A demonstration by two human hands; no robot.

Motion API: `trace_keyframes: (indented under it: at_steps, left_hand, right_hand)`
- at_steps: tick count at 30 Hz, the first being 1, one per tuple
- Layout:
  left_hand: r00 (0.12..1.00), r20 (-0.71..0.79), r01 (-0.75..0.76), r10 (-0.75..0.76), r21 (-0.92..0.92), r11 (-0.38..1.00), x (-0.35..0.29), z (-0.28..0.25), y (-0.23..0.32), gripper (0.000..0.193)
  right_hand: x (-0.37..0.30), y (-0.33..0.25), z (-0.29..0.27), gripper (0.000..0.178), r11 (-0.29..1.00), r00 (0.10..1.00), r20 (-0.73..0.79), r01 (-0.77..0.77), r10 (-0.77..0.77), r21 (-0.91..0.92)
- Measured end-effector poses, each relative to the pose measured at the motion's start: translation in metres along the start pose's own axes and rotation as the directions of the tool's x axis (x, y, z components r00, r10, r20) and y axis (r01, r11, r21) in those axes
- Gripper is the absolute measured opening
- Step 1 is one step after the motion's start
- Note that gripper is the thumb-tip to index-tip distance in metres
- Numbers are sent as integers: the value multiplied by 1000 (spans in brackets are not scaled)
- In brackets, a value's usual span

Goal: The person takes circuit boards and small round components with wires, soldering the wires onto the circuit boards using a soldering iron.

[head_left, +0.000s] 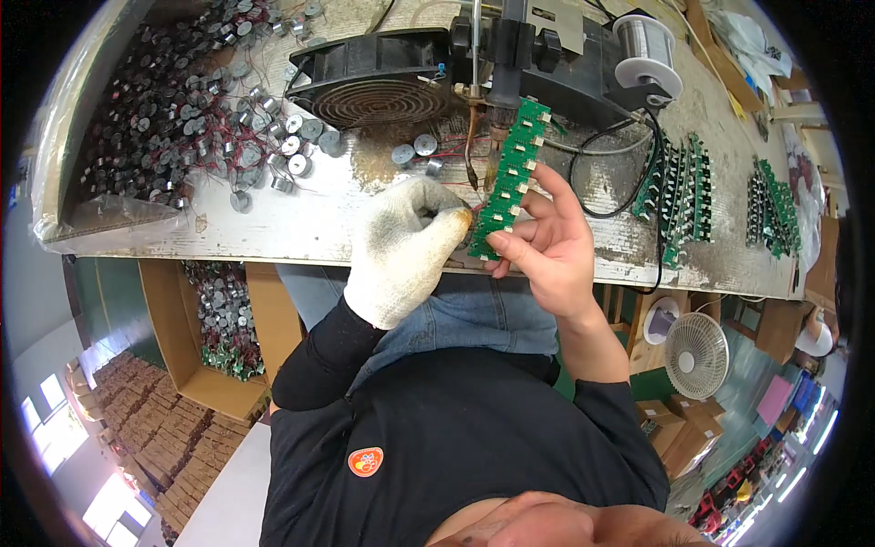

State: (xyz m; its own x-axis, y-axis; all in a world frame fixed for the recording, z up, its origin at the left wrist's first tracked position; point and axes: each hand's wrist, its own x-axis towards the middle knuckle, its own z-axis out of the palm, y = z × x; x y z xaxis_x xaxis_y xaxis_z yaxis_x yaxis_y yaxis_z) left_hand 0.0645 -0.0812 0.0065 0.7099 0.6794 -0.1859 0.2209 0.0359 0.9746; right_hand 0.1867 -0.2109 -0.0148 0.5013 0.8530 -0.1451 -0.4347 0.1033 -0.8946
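My right hand (558,251), bare, holds a long green circuit board strip (512,173) by its lower part, between thumb and fingers. The strip stands slanted, with a row of small pale metal parts along it. My left hand (401,251) wears a white knitted glove with a grey-stained back. Its thumb and forefinger are pinched together at the strip's lower left edge; a bit of red shows beside the fingertips, but what they hold is hidden. Just above the fingertips a thin soldering tip (472,169) points down, close to the strip's left side.
Loose round motors (246,155) with red wires pile up at left; a few motors (425,145) lie nearer. Behind stand a black fan (365,59) and a solder wire spool (644,50). More board strips (679,196) lie at right by a black cable (583,205). Below left is a carton (178,337).
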Motion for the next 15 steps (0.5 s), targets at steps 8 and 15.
trace_keyframes:
  at_steps: [8, 15]
  left_hand:
    - [1000, -4, -16, 17, 37, 999, 1, 0, 7, 12]
    - [999, -39, 25, -27, -50, 998, -2, 4, -6, 12]
  right_hand:
    - [1, -2, 1, 72, 1000, 1000, -14, 3, -3, 1]
    - [-1, 4, 0, 71, 1000, 1000, -9, -5, 5, 12]
